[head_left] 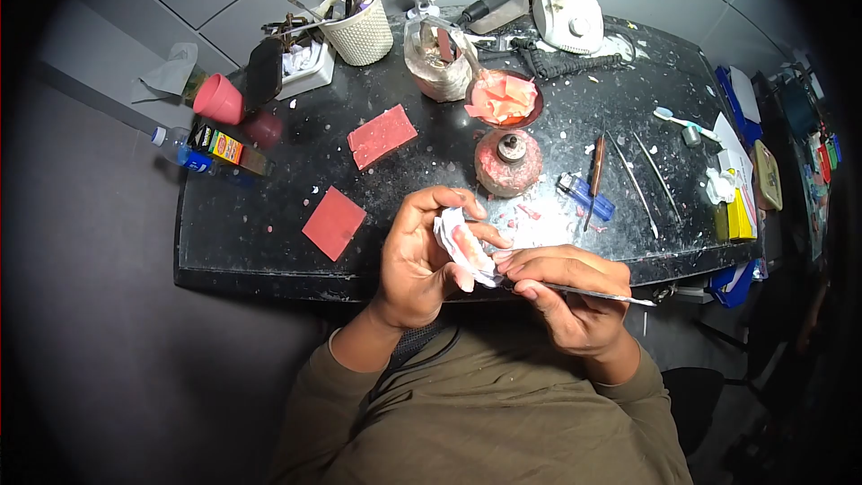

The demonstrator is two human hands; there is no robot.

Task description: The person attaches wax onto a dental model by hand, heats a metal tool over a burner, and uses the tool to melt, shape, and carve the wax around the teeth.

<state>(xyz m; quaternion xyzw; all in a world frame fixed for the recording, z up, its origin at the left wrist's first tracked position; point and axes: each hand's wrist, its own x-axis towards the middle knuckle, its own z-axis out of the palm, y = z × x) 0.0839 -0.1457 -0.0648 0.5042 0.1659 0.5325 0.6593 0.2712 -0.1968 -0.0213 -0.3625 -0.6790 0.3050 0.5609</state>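
Observation:
My left hand (416, 251) is wrapped round a white piece (465, 248) with a pink patch on its inner side, above the table's front edge. My right hand (572, 292) pinches a thin metal tool (603, 294), whose pale end points right; its other end meets the lower part of the white piece, partly hidden by my fingers. Beyond my hands stands a round burner (508, 162) smeared with pink. Two pink wax sheets, one (335, 224) close to my left hand and one (382, 136) farther back, lie on the black table.
Behind the burner sits a pan (532, 114) of pink wax pieces. A jar (438, 63) and a white basket (357, 34) of tools stand at the back. On the right are a blue lighter (588, 197), thin tools (632, 181) and a toothbrush (687, 122).

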